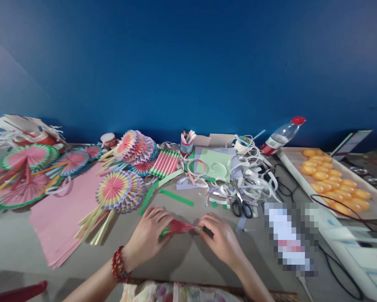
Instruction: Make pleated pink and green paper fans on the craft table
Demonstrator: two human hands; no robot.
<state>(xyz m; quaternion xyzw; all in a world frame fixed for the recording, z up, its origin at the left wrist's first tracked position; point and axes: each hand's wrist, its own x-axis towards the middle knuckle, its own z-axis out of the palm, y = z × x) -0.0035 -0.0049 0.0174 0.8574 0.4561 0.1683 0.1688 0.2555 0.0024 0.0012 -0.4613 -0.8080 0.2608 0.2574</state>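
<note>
My left hand [149, 235] and my right hand [218, 237] are both closed on a pleated strip of red paper with green edges [179, 227], pinching it at either end just above the grey table [188, 260]. A red bead bracelet [118, 264] circles my left wrist. Black-handled scissors [241, 206] lie just beyond my right hand. A stack of finished paper fans on sticks [117, 193] lies left of my left hand.
Pink paper sheets [59, 218] lie at the left, with more round fans [24, 172] beyond. Paper strips, a pen cup [186, 144], a plastic bottle [281, 135] and a tray of orange pieces [333, 180] fill the back and right. Black cables [342, 201] cross the right side.
</note>
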